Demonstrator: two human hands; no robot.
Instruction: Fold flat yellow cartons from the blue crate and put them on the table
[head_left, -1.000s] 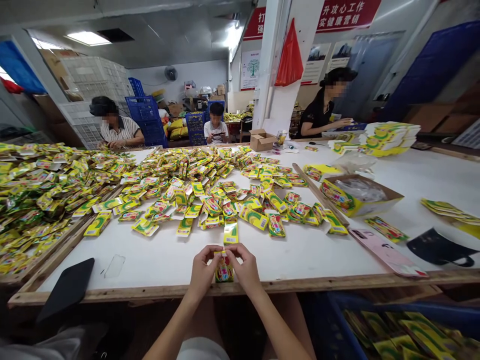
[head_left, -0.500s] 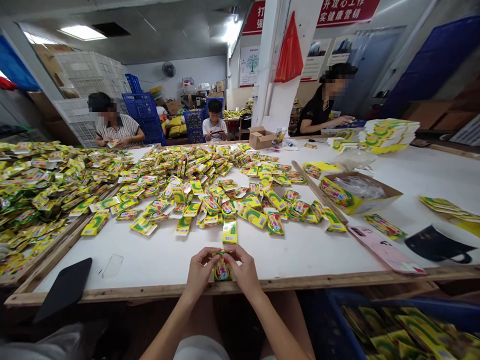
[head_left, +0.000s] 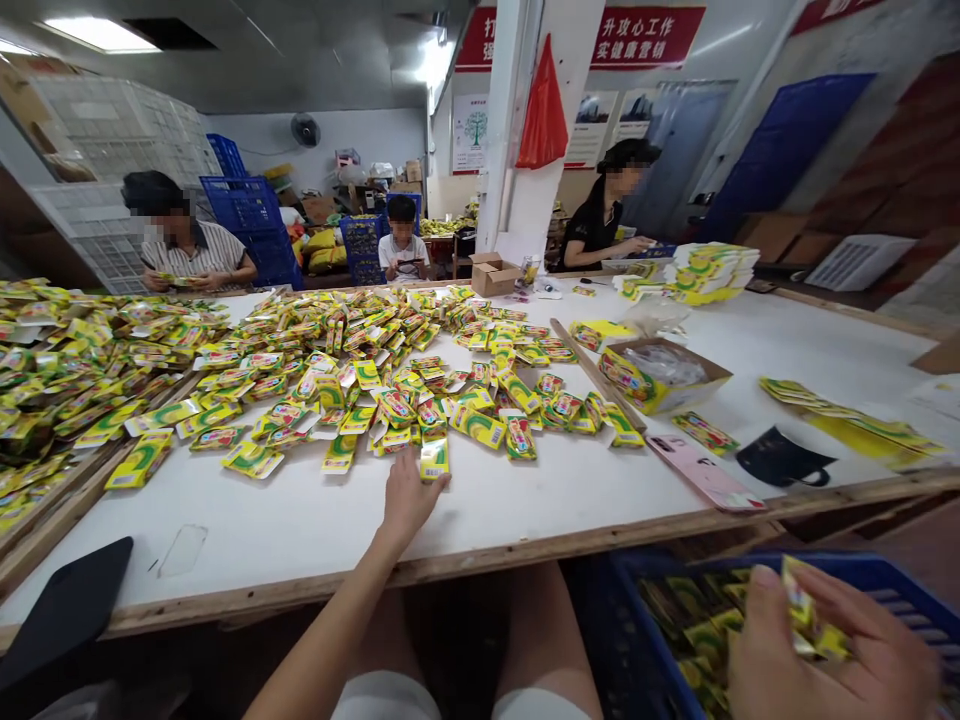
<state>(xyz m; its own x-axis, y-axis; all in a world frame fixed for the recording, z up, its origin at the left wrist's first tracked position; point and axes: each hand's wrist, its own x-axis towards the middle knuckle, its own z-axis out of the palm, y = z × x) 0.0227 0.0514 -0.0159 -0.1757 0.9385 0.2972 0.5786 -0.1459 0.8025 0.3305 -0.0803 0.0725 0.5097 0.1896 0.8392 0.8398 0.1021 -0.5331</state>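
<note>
Over the blue crate (head_left: 649,645), at lower right in the head view: right hand (head_left: 832,640) with fingers curled around a small yellow packet (head_left: 799,606) (motion-blurred, lettering illegible). On the table (head_left: 300,520): left hand (head_left: 411,490) at a yellow carton (head_left: 435,455) fronting the heap (head_left: 390,335), fingers spread about its near end; firm contact uncertain. Step in hand, by judgement: depositing one, fetching another. Called for next: release low on the right, pinch squarely on the left. Legible: 升攻心工作 and 实健康营销 on the red banner (head_left: 645,37); barcode, digits unreadable, on the carton.
</note>
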